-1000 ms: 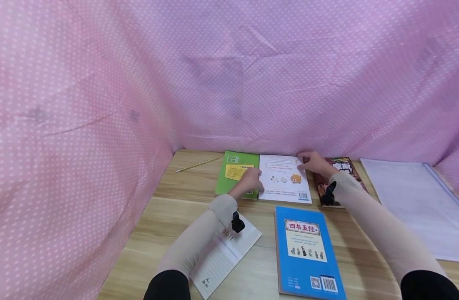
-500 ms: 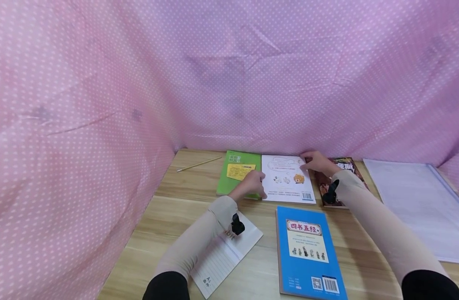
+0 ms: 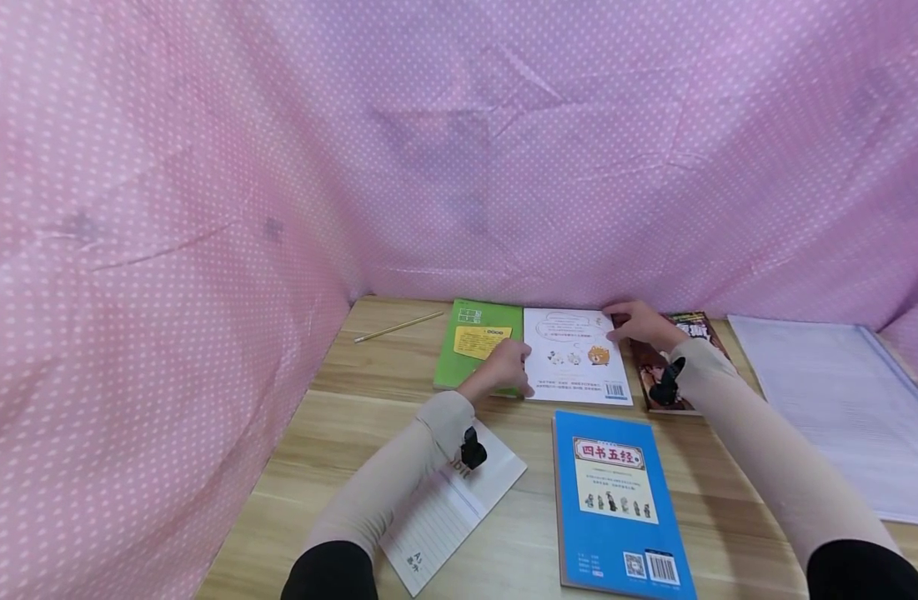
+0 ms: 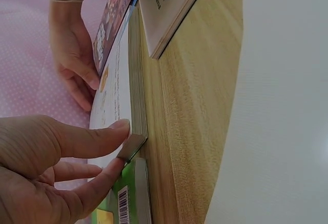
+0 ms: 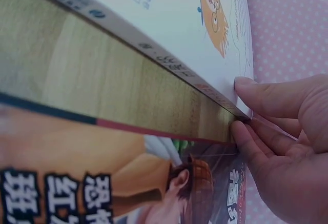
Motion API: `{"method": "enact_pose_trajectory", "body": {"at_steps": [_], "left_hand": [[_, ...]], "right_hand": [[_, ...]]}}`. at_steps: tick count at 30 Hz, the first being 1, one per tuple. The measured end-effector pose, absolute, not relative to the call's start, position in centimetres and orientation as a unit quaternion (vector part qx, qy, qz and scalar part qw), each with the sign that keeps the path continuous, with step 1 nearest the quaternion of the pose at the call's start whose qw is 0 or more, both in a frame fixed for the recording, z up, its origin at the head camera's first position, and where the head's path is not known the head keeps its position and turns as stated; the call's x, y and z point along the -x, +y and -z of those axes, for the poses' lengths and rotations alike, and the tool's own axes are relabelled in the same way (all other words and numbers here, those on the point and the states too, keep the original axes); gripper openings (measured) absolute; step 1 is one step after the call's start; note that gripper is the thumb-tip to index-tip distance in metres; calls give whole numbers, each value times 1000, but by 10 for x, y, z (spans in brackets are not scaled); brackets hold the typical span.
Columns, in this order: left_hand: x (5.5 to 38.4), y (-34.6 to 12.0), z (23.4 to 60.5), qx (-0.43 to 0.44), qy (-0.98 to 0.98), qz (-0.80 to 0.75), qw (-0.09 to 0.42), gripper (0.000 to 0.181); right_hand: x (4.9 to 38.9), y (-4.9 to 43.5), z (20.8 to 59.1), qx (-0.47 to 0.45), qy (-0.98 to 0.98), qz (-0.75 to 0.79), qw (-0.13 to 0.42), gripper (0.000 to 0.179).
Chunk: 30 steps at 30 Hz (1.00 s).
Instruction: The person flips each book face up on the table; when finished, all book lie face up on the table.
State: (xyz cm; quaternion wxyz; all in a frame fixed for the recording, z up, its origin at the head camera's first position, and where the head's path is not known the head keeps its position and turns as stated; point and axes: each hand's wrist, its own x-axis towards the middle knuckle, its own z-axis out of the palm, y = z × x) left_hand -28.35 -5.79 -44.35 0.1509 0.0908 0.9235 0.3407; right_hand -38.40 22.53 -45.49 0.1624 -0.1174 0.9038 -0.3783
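A white book with cartoon animals on its cover lies at the back of the wooden table. My left hand pinches its near left corner, thumb on the cover and a finger against the side. At the far right corner my right hand holds it, thumb on top and fingers by the spine edge. Against its left side lies a green book with a yellow label. A dark comic-style book lies to its right, a strip of table between them, partly hidden by my right arm.
A blue book lies in front of the white one. Under my left forearm is a lined notebook. A pencil lies at the back left, a translucent plastic folder at the right. Pink dotted cloth hangs behind.
My right hand and wrist have shifted slightly to the right. Both hands stay on the white book, which keeps its place beside the green book; the head view drifted a little.
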Motion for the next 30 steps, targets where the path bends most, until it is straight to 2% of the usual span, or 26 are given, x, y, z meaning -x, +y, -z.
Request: {"method": "enact_pose_trajectory", "body": {"at_steps": [6, 23, 30], "left_hand": [[281, -57, 440, -96, 925, -337, 144, 41], [283, -55, 443, -109, 933, -318, 129, 52], [280, -56, 443, -103, 928, -331, 135, 47]], "right_hand": [[382, 226, 452, 118, 897, 390, 171, 63], [379, 226, 446, 98, 890, 413, 168, 61], [379, 227, 442, 87, 877, 437, 182, 65]]}}
